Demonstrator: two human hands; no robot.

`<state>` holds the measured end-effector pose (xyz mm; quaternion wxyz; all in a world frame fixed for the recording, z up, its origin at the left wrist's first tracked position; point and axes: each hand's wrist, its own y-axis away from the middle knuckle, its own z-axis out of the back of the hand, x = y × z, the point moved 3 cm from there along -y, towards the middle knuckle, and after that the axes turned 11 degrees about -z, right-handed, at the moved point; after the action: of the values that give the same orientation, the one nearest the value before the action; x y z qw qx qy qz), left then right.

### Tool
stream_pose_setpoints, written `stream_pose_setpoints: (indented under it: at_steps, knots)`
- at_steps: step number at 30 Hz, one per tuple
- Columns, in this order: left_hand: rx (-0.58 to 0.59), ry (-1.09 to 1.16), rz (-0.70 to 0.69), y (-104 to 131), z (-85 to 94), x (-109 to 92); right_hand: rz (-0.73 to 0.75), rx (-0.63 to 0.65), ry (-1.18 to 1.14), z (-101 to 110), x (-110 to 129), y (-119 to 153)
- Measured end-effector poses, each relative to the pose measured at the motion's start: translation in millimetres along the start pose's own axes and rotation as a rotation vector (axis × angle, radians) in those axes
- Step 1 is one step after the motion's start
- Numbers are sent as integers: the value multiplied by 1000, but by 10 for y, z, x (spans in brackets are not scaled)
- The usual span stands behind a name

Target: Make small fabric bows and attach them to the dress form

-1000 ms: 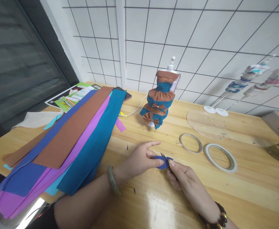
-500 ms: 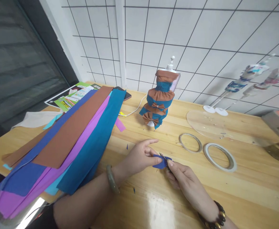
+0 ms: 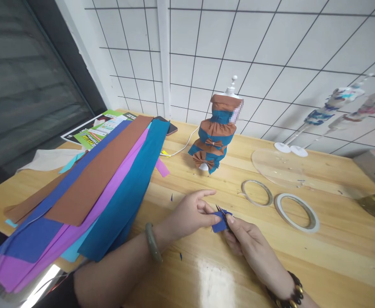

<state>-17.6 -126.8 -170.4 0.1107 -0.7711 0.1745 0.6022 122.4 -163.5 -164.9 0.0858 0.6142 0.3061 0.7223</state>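
My left hand (image 3: 195, 211) pinches the left side of a small dark-blue piece of crepe paper (image 3: 218, 223) between thumb and fingers, its index finger stretched out above. Between the fingers of my right hand (image 3: 247, 239) is a slim dark tool with two fine points (image 3: 220, 209). Its points lie across the blue piece, close to my left thumb; the rest is hidden in the hand, so I cannot tell its exact kind. Behind my hands stands a small dress form (image 3: 218, 128) in brown and teal crinkled material, with two brown bows on its front.
Long brown, blue, purple and teal strips (image 3: 123, 184) lie piled at left, beside printed sheets (image 3: 93, 128) and a phone (image 3: 171, 126). Two tape rolls (image 3: 314, 224) and a clear round sheet (image 3: 271, 167) are at right. Two decorated stands (image 3: 282, 147) rise near the tiled wall.
The blue piece has turned and now hangs lower between my hands, showing more of its flat face. Both hands keep nearly the same place and grip; the view has shifted slightly.
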Motion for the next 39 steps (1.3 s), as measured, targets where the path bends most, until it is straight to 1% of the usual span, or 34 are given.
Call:
stream_pose_setpoints:
  at_steps: [5, 15, 22, 33, 39]
  knots:
    - [4, 3, 5, -2, -6, -16, -7, 9, -29, -14, 8, 1]
    - [12, 14, -8, -6, 1, -10, 8, -13, 12, 11, -7, -11]
    - [14, 15, -13, -3, 3, -13, -5, -5, 7, 14, -28, -3]
    - [-1, 30, 20, -3, -13, -65, -12, 9, -5, -10, 12, 0]
    - [13, 24, -1, 0, -9, -43, -2, 7, -8, 6, -23, -9]
